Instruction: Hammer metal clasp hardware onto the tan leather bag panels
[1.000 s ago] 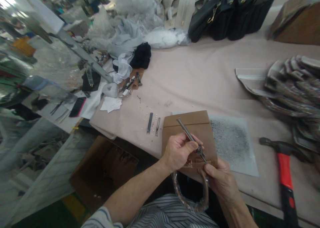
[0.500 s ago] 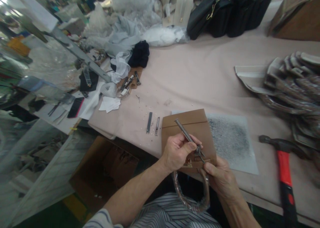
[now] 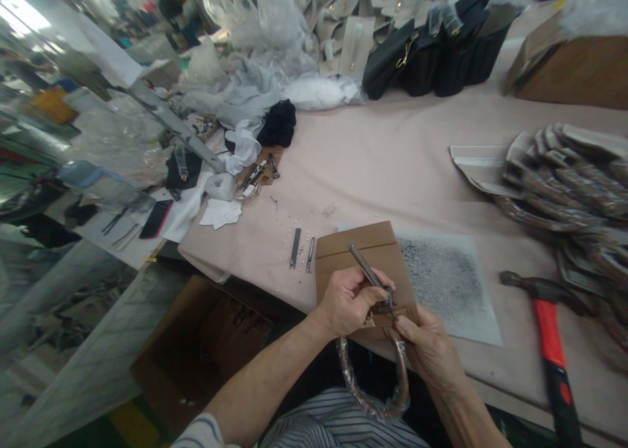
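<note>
Left hand (image 3: 350, 301) is pinching metal tool (image 3: 366, 265), right hand (image 3: 434, 346) is gripping brown panel (image 3: 334, 258) at bench (image 3: 373, 160) edge. Wrapped handle (image 3: 403, 376) is already extending from panel; tool work is looking unfinished, remainder unclear.

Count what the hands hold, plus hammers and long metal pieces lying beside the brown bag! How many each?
Slim grey metal tool, left hand: 1
Flat brown bag, right hand: 1
Claw hammer with red-and-black handle: 1
Long, narrow dark-grey metal pieces: 2
Total: 5
</note>
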`<state>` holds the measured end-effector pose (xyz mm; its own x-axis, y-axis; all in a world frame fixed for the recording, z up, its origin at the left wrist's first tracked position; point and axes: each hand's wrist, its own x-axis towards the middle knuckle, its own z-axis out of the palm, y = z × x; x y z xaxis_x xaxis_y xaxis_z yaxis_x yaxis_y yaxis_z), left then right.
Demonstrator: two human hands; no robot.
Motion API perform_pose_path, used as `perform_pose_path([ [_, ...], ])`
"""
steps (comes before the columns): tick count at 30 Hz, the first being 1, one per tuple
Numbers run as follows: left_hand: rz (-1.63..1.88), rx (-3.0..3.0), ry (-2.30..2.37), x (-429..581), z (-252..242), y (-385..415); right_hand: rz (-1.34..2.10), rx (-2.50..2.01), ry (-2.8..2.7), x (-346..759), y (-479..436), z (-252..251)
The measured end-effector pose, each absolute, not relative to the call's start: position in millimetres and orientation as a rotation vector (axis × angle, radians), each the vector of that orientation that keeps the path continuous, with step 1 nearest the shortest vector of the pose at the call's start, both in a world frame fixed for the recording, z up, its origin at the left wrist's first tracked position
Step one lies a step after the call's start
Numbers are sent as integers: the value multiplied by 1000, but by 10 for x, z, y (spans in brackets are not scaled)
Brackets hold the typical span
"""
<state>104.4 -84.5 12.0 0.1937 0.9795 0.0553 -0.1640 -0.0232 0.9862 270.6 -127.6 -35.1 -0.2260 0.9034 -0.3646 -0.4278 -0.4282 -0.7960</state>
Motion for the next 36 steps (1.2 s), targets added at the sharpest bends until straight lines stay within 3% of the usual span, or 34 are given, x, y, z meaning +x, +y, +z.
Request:
perform_pose_path([
  [11, 1087, 1271, 1126, 1081, 113, -791, 1869, -1031, -812, 2761, -1293, -198],
  [24, 1143, 1664, 1164, 1175, 52, -718, 1741, -1122, -635, 2678, -1254, -282],
  [36, 992, 1779, 1239, 1135, -172, -545, 1760, -1264, -472, 2607, -1220, -335],
])
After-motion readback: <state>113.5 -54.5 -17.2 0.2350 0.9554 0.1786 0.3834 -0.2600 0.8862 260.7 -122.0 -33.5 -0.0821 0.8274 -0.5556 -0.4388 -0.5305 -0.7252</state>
